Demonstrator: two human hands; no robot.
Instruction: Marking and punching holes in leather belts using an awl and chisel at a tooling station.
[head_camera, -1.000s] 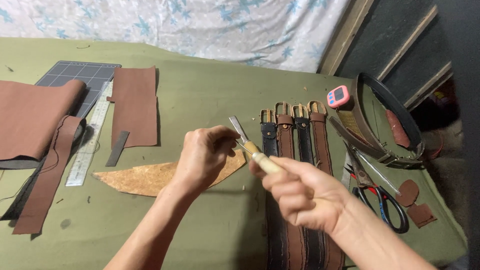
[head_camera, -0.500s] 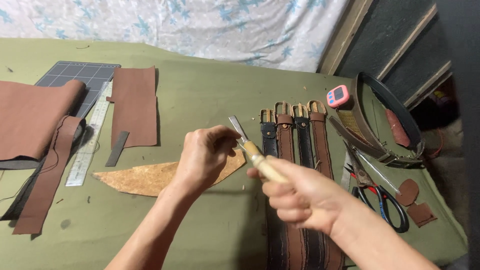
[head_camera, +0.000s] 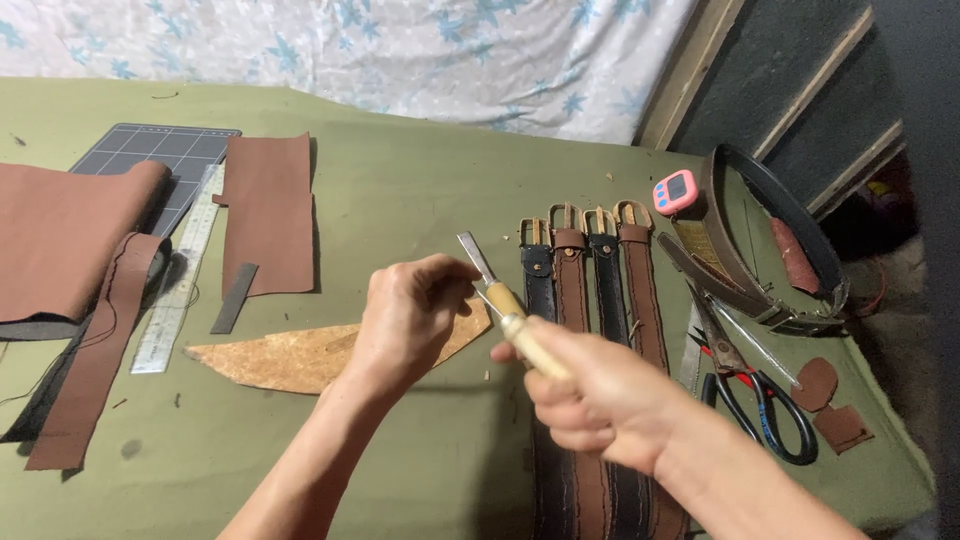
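Note:
My right hand (head_camera: 600, 400) grips the pale wooden handle of a flat-bladed chisel tool (head_camera: 500, 295), blade tilted up and to the left. My left hand (head_camera: 410, 315) is closed beside the blade, fingertips touching the tool's metal shank; whether it pinches something small is hidden. Under both hands lies a tan, pointed scrap of leather (head_camera: 290, 355). Several dark and brown belts with buckles (head_camera: 590, 290) lie side by side just right of the hands.
Brown leather pieces (head_camera: 268, 212), a leather strip (head_camera: 95, 350), a metal ruler (head_camera: 180, 270) and a grey cutting mat (head_camera: 150, 150) lie at left. At right are a pink timer (head_camera: 675, 190), coiled belts (head_camera: 790, 250), black-handled scissors (head_camera: 765, 395) and small leather bits (head_camera: 830, 405).
My right hand with the tool has shifted slightly down and left, closer to the left hand. The left hand stays in place.

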